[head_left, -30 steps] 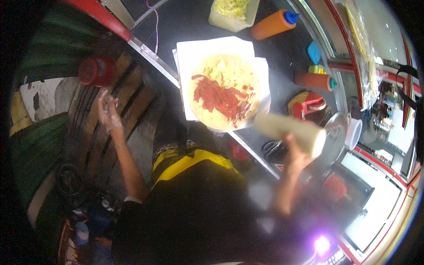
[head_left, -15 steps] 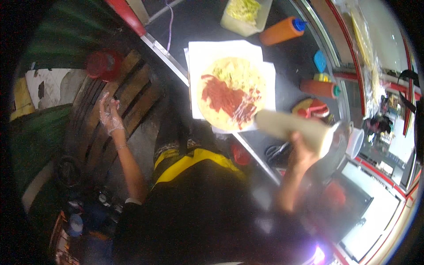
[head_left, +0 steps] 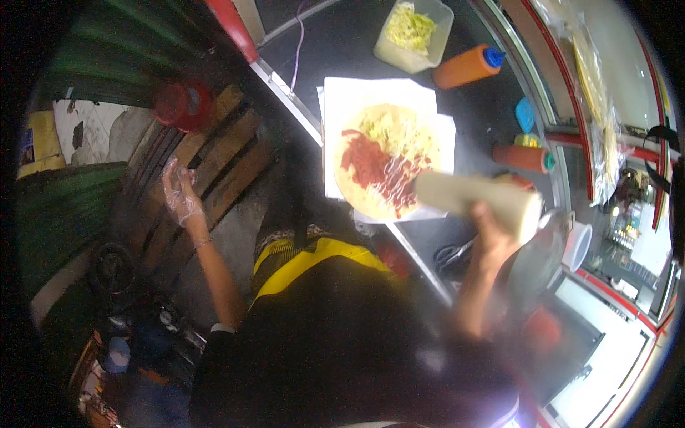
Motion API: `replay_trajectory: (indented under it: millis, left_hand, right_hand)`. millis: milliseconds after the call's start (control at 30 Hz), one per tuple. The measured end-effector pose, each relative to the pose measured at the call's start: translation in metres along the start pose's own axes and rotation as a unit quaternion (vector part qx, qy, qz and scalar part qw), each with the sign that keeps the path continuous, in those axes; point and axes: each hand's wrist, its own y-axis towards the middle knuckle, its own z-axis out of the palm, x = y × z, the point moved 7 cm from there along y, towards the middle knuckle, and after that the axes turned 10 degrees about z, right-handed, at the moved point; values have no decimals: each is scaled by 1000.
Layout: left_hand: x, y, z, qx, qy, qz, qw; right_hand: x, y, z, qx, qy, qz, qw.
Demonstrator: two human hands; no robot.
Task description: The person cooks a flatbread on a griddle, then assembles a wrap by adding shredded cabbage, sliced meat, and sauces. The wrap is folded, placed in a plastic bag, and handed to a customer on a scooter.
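Observation:
My right hand grips a cream-white squeeze bottle, tilted with its tip toward a round flatbread. The flatbread lies on white paper at the counter's edge. Shredded lettuce covers its far part, red sauce its left middle, and thin white lines of sauce cross the red near the bottle tip. Off to the left, away from the counter, my left hand hangs in a clear plastic glove. Its fingers are loosely bent and apart, with nothing in them.
Beyond the paper stand a clear tub of shredded lettuce and an orange squeeze bottle with a blue cap. A reddish bottle with a green cap lies at the right. Scissors rest near my right wrist. A red container sits by wooden slats.
White sauce lines now reach over more of the red sauce as the bottle stays tilted above the flatbread. My left hand's fingers have curled a little. The whole view has shifted slightly.

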Motion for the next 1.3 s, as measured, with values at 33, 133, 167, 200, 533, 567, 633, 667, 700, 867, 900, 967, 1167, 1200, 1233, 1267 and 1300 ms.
replay_trajectory:
  millis: [33,133,167,200,533,567,633,667,700,867,900,967,1167,1200,1233,1267,1300]
  left_hand:
    - [2,-1,-2,-4,3,-5,1000]
    - [4,0,0,5,-15,-16,1000]
    - [4,1,0,5,-37,-17,999]
    - [2,3,-1,-4,-63,-11,998]
    - [-6,11,-7,-7,19,-7,1000]
    - [-5,11,-6,-9,-15,-20,1000]
    - [-3,10,-7,-23,-58,-47,997]
    - [-5,10,-9,-8,22,-45,999]
    - [-7,10,-7,8,32,-28,999]
    - [-13,10,-15,-8,21,27,999]
    - [-9,8,-16,-5,23,12,1000]
    - [-10,7,-18,-7,54,52,997]
    - [-16,2,34,62,-211,-59,974]
    - [-32,-5,58,140,-177,-52,973]
    - [-53,-15,90,259,-123,-24,958]
    - [-75,-36,124,390,-135,-33,910]
    - [-92,-78,152,497,-132,-108,851]
  right_hand:
    - [12,-5,14,77,-55,-89,992]
    - [-11,6,-4,-76,-5,77,994]
    - [-18,10,-6,-90,83,103,987]
    - [-22,8,-7,-107,56,121,985]
    - [-22,22,29,30,-56,-3,998]
    - [-14,22,34,49,-80,-35,995]
    - [-30,27,25,-74,47,129,988]
    - [-27,29,30,-54,108,138,983]
    - [-13,30,40,-3,39,82,996]
    - [-2,24,59,28,11,87,996]
    - [-11,23,57,2,79,144,986]
    - [2,20,66,70,-46,23,996]
    - [-24,8,21,52,-28,110,992]
    - [-22,1,12,54,-38,82,994]
    - [-22,-8,5,61,-57,52,995]
    - [-25,-15,0,82,-39,43,995]
    - [-29,-22,-4,77,1,25,997]
